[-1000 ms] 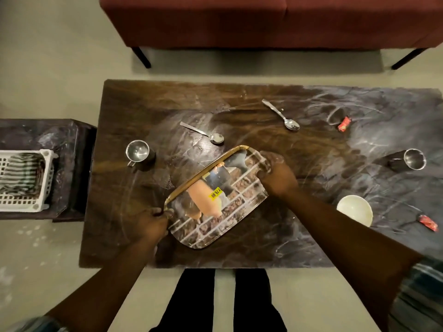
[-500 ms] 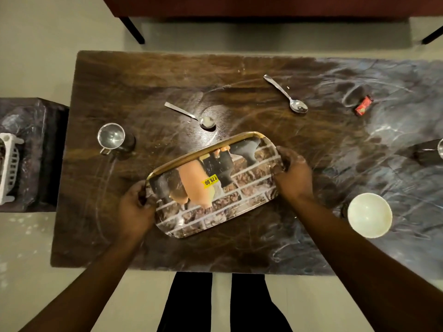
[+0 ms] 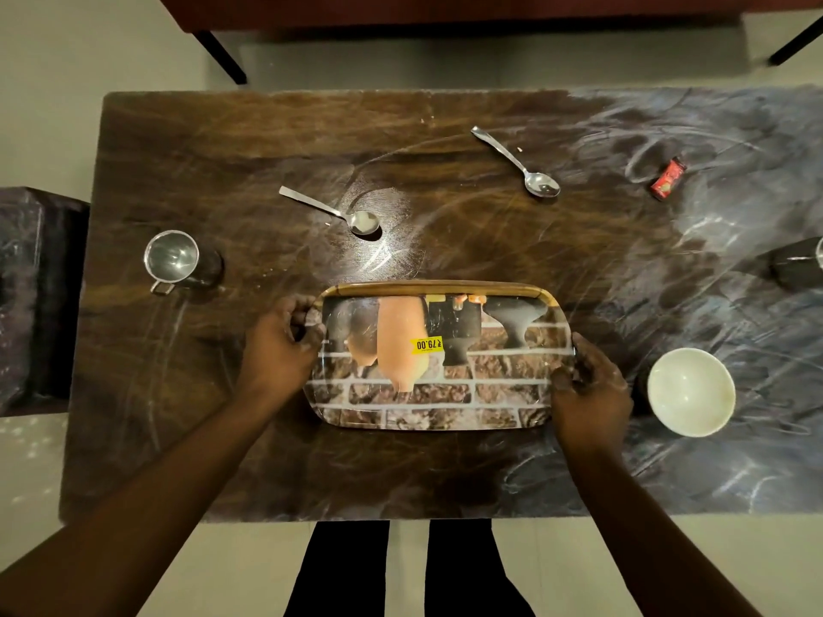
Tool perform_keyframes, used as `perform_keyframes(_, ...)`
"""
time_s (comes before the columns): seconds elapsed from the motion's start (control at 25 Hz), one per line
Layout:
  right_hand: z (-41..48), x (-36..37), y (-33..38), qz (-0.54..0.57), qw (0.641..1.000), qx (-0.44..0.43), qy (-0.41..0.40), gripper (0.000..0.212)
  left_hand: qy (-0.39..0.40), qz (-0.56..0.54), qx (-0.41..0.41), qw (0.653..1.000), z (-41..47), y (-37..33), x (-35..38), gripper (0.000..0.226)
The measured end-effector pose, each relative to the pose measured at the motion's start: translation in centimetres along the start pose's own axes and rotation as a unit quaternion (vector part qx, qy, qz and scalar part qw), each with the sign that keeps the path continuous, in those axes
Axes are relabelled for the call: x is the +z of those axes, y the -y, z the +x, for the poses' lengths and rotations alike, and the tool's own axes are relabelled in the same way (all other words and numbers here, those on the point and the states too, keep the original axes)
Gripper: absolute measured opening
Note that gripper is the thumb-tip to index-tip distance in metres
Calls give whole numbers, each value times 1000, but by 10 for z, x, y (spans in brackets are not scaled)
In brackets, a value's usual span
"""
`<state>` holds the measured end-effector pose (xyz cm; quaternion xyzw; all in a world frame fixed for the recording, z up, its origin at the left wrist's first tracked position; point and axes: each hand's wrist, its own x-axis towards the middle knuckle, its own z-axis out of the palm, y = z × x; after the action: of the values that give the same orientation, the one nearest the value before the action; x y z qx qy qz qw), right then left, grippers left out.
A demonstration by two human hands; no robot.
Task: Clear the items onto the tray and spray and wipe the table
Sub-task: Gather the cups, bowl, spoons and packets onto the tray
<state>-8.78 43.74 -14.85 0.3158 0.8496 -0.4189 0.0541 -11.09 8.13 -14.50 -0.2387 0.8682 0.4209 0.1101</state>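
A printed tray [image 3: 445, 394] with a brick-and-pots picture and a yellow price sticker lies square on the smeared wooden table [image 3: 267, 460], near its front edge. My left hand [image 3: 278, 349] grips the tray's left end and my right hand [image 3: 590, 389] grips its right end. Nothing lies on the tray. Around it stand a steel mug [image 3: 173, 260] at the left, two spoons [image 3: 338, 211] [image 3: 521, 164] behind it, a white bowl [image 3: 690, 391] at the right and a red wrapper [image 3: 667, 179] at the far right.
A second steel cup [image 3: 801, 262] is cut off at the right edge. A dark side table [image 3: 31, 296] adjoins the left end. A red sofa [image 3: 445, 11] on black legs stands behind the table. My legs are at the front edge.
The tray has turned from a slant to lie parallel with the table's front edge, both hands still on its ends. The view has shifted left and closer, so the basket is out of sight.
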Motion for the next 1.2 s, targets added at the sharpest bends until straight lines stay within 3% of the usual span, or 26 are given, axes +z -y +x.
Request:
perform_keyframes(0.16,0,-7,2,-19,1000,-17,16,49,-12,1,12,1000,-4,-2,-4,26)
perform_keyframes(0.36,-30,20,49,-96,979,-177,-2,51,-189,20,108,976,-8,13,-55,30)
perform_keyframes(0.44,-50,58,79,-55,967,-238,66,46,-265,69,109,956,0,27,-90,32)
perform_keyframes(0.52,-75,104,112,8,959,-232,166,42,-295,33,72,952,13,38,-120,37)
perform_keyframes(0.6,-104,147,141,65,946,-195,251,44,-264,-25,27,964,33,49,-140,44)
perform_keyframes(0.72,-138,204,174,99,920,-185,331,57,-154,-121,-76,978,59,57,-146,46)
perform_keyframes(0.8,-147,240,193,86,914,-173,356,65,-100,-228,-125,960,67,56,-143,40)
perform_keyframes(0.92,-141,282,220,72,916,-109,379,69,-56,-294,-135,945,71,53,-141,35)
perform_keyframes(1.04,-138,300,231,68,921,-68,378,62,-66,-249,-106,960,66,47,-138,34)
perform_keyframes(1.2,-150,273,225,93,950,-96,281,55,-109,-236,-83,962,39,28,-119,29)
